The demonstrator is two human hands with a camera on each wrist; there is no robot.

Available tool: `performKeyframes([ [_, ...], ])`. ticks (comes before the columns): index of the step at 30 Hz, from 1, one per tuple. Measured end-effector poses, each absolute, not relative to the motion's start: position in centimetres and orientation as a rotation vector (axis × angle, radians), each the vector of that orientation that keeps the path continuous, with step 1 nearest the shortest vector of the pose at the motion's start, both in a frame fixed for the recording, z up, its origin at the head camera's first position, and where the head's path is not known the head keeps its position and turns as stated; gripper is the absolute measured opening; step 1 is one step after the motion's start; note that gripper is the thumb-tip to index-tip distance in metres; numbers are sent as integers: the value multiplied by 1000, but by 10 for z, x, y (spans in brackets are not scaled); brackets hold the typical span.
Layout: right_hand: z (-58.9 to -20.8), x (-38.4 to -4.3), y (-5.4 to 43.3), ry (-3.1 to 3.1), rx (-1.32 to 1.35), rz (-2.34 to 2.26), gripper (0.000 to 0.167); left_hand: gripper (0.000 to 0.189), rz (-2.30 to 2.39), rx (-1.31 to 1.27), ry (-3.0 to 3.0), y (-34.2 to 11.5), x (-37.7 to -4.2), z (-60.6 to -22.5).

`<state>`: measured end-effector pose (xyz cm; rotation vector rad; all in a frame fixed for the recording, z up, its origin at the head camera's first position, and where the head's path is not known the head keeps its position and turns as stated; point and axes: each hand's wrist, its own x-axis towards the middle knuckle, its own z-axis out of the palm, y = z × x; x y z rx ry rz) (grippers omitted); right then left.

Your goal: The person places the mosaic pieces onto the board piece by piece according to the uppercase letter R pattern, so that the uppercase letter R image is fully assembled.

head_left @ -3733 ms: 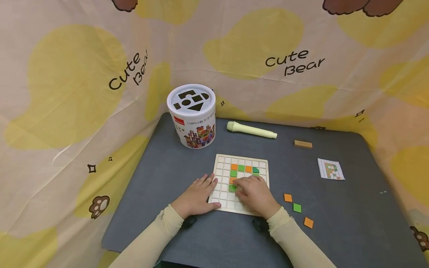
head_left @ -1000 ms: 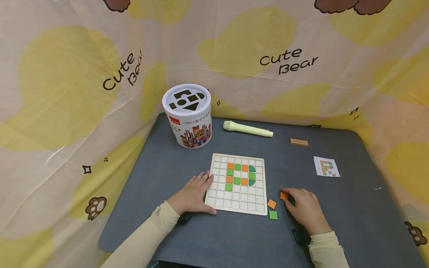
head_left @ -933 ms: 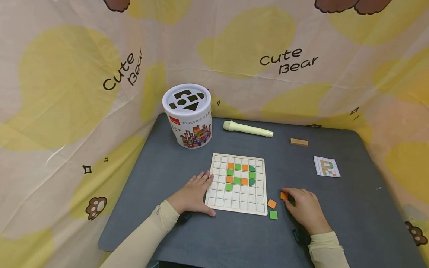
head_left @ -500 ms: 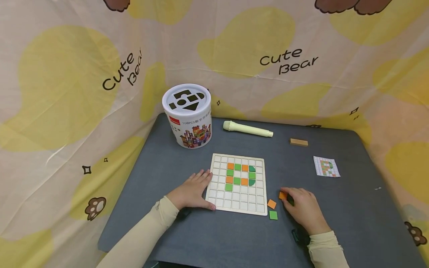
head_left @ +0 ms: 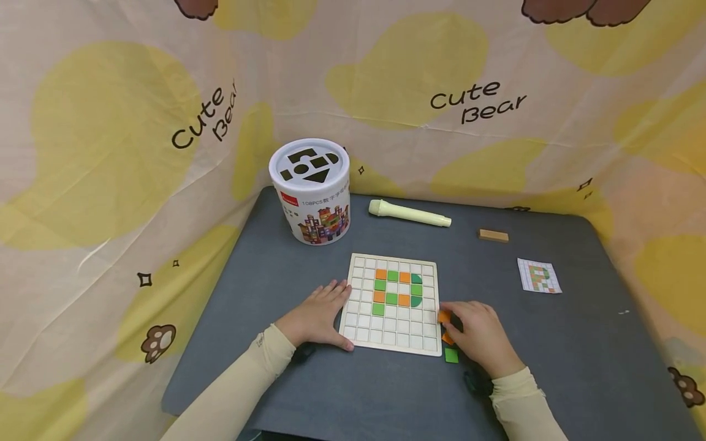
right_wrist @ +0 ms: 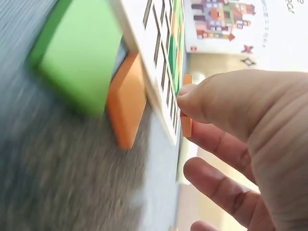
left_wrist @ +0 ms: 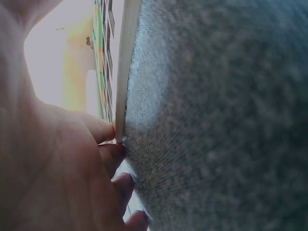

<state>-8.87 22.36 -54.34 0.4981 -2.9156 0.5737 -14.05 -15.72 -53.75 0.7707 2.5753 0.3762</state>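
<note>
A square gridded board (head_left: 397,336) lies on the table, with green and orange square tiles and dark green rounded pieces set in its cells. My left hand (head_left: 317,315) rests at its left edge, fingers spread; in the left wrist view the fingertips (left_wrist: 108,132) touch the board's side. Between thumb and index finger, my right hand (head_left: 480,337) pinches an orange tile (right_wrist: 186,126) just off the board's right edge. Below that hand lie another orange tile (head_left: 447,339), partly hidden in the head view, and a green tile (head_left: 451,355).
Behind the board stands a white bucket (head_left: 311,196) with shaped holes in its lid. A pale yellow-green microphone-shaped stick (head_left: 409,213) lies beside it. Farther right are a small wooden block (head_left: 493,236) and a printed pattern card (head_left: 539,275). Patterned cloth (head_left: 413,61) hangs behind the table.
Over the last half second my right hand has carried the orange tile left to the board's edge. Earlier it was over the board; the loose tiles have since shifted left. My left hand stays.
</note>
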Motion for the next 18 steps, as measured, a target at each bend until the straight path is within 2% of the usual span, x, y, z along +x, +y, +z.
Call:
performKeyframes([
  [18, -534, -109, 161, -2914, 706, 549, 37, 137, 378, 784, 2579, -159, -141, -540],
])
